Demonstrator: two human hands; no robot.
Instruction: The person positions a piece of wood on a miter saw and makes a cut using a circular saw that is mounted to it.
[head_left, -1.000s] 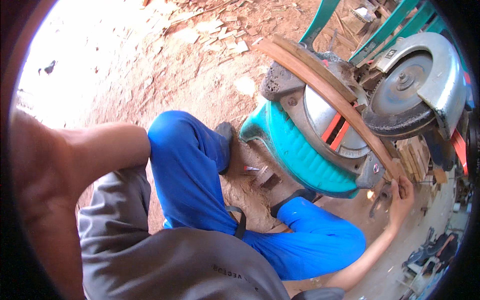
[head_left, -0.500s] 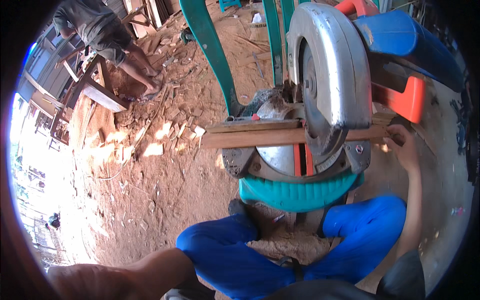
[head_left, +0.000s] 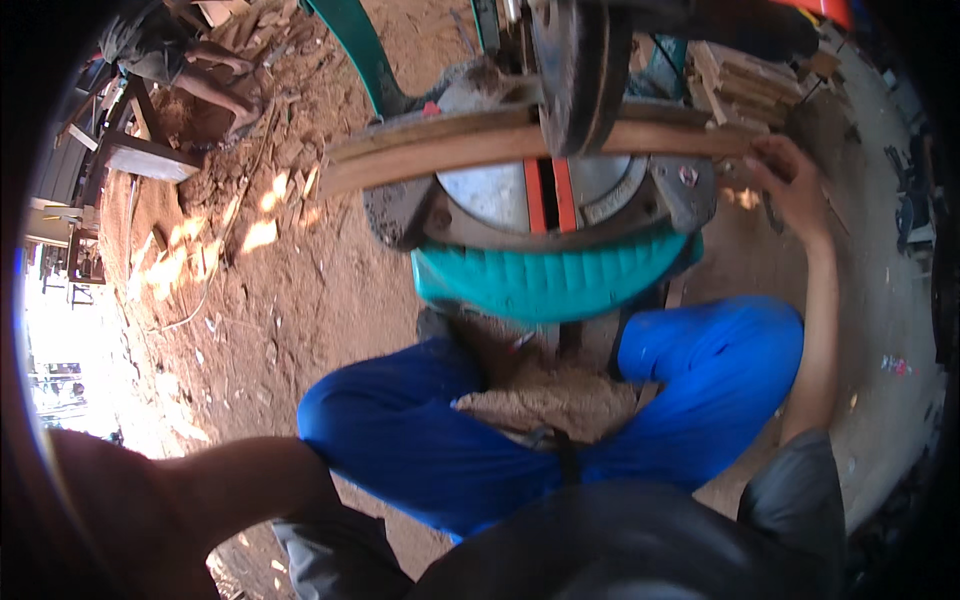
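Brown wood strip lay pinched between fingers of the right hand; a slack grip risked twisting it under the saw. The left hand was unseen.

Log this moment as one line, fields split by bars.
right hand: holding right end of wood strip | strip: across saw base | saw head: overlaps strip in view, contact unclear | left hand: out of view
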